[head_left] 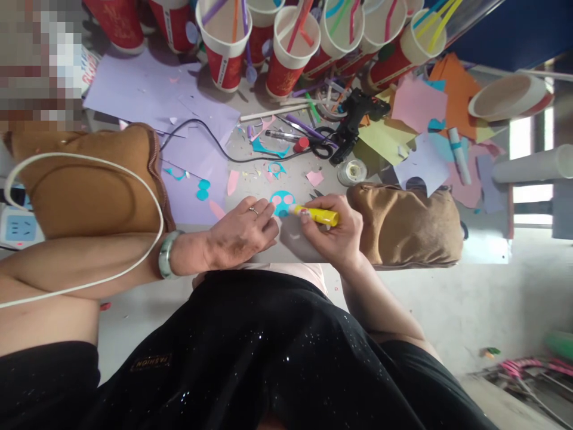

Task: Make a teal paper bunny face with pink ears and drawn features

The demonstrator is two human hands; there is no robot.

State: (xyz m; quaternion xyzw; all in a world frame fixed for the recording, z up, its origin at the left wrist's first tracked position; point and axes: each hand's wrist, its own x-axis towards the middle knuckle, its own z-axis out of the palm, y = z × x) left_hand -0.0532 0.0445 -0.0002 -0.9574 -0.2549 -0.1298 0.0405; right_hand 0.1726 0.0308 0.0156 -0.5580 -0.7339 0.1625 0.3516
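In the head view a blue paper cutout [278, 196] with pink dots lies near the table's front edge. My left hand [244, 233], fingers curled, has its fingertips at the cutout's left side; a ring and a bracelet are on that arm. In my right hand [338, 233] is a yellow glue stick [323, 215], held tilted, its pale tip at the cutout's right edge. Two blue paper dots [203, 190] lie off to the left on purple paper [188, 206]. Scissors [323, 143] with dark handles and a loose red cap [301, 144] lie farther back.
Red and white paper cups [226, 65] with coloured straws line the back. A black glue gun [358, 119] trails its cord leftward. Brown cushions [412, 224] flank my arms. Coloured paper scraps [421, 104] and a clear tape roll [352, 172] lie right. A white cable [89, 156] crosses my left arm.
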